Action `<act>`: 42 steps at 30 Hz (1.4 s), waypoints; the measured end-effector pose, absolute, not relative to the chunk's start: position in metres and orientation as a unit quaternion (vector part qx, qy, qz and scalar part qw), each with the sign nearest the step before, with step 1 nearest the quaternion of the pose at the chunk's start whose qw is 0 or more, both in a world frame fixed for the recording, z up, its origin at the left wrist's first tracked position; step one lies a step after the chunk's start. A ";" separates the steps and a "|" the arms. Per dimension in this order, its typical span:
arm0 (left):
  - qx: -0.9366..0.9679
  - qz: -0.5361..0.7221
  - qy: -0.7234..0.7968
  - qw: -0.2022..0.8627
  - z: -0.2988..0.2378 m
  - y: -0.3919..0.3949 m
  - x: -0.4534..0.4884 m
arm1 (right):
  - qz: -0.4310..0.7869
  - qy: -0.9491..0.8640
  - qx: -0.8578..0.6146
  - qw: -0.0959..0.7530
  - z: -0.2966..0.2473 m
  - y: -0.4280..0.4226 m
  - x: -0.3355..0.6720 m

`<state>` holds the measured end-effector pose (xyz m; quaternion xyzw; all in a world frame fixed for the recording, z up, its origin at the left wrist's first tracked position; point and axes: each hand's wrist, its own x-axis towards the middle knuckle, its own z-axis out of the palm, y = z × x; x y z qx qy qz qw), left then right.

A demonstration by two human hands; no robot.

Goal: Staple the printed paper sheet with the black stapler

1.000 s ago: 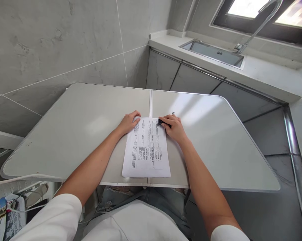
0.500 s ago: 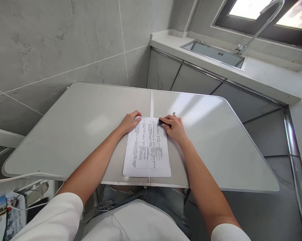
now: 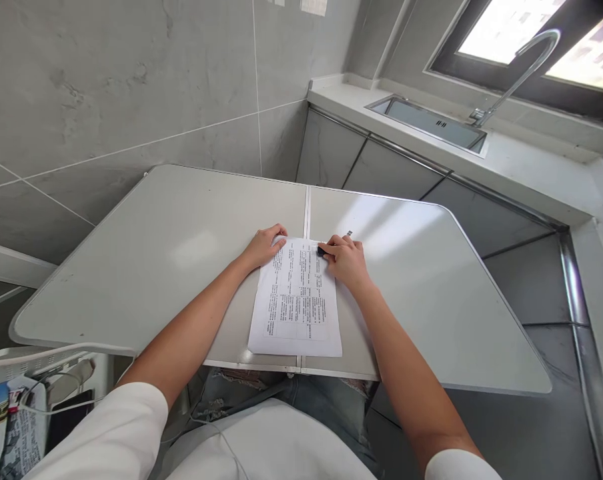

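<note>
A stack of printed paper sheets (image 3: 296,307) lies on the folding table, its text running sideways. My left hand (image 3: 267,247) grips the stack's far left corner, thumb on top and fingers curled at the edge. At the far right corner, my right hand (image 3: 345,261) is closed around a small black stapler (image 3: 321,251). Most of the stapler is hidden under the fingers; its front end reaches over the paper's corner. Just beyond the right hand lies a small dark strip (image 3: 349,233), perhaps staples.
The pale folding table (image 3: 421,300) has a hinge seam down its middle. Beyond it are a tiled wall, a counter with a sink (image 3: 431,123) and a tap (image 3: 526,73). At lower left, a white rack (image 3: 41,360) holds printed packets and a cable.
My right hand has closed further over the stapler, so less of it shows. My left hand keeps its hold on the paper. The view has shifted slightly.
</note>
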<state>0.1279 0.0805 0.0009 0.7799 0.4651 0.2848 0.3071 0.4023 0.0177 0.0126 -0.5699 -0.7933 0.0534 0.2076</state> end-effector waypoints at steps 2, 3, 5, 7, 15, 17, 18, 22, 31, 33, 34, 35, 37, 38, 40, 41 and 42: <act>0.781 0.282 0.469 0.300 -0.001 0.082 0.128 | 0.046 -0.793 -0.561 0.231 0.011 0.015 0.404; 0.784 0.282 0.469 0.292 -0.002 0.082 0.128 | 0.052 -0.790 -0.558 0.246 0.010 0.015 0.407; 0.794 0.286 0.464 0.268 -0.004 0.084 0.128 | 0.074 -0.781 -0.560 0.265 0.011 0.014 0.415; 0.803 0.291 0.457 0.246 -0.007 0.086 0.128 | 0.091 -0.767 -0.576 0.269 0.011 0.015 0.425; 0.797 0.275 0.497 0.208 -0.015 0.088 0.127 | 0.095 -0.631 -0.720 0.273 0.004 0.022 0.447; 0.796 0.270 0.500 0.206 -0.015 0.088 0.128 | 0.077 -0.587 -0.751 0.291 0.002 0.023 0.449; 0.796 0.269 0.502 0.205 -0.014 0.088 0.128 | 0.070 -0.573 -0.758 0.304 0.002 0.023 0.449; 0.795 0.268 0.504 0.204 -0.013 0.088 0.129 | 0.067 -0.583 -0.724 0.363 0.005 0.019 0.435; 0.787 0.305 0.490 0.219 -0.019 0.095 0.126 | 0.234 -0.730 -0.535 0.355 0.015 -0.015 0.347; 0.780 0.319 0.487 0.228 -0.019 0.096 0.126 | 0.251 -0.748 -0.522 0.326 0.015 -0.020 0.339; 0.778 0.323 0.488 0.230 -0.019 0.096 0.126 | 0.251 -0.756 -0.515 0.315 0.014 -0.021 0.338; 0.777 0.323 0.489 0.229 -0.019 0.096 0.127 | 0.249 -0.765 -0.509 0.305 0.014 -0.021 0.339; 0.777 0.321 0.492 0.227 -0.018 0.096 0.127 | 0.248 -0.778 -0.504 0.283 0.012 -0.019 0.342; 0.777 0.320 0.493 0.227 -0.018 0.096 0.127 | 0.249 -0.781 -0.504 0.273 0.011 -0.018 0.345; 0.775 0.321 0.493 0.231 -0.018 0.095 0.127 | 0.253 -0.782 -0.508 0.256 0.012 -0.016 0.350; 0.774 0.322 0.493 0.233 -0.018 0.095 0.127 | 0.257 -0.782 -0.512 0.248 0.012 -0.015 0.352; 0.773 0.323 0.493 0.235 -0.018 0.095 0.127 | 0.264 -0.781 -0.514 0.238 0.014 -0.015 0.354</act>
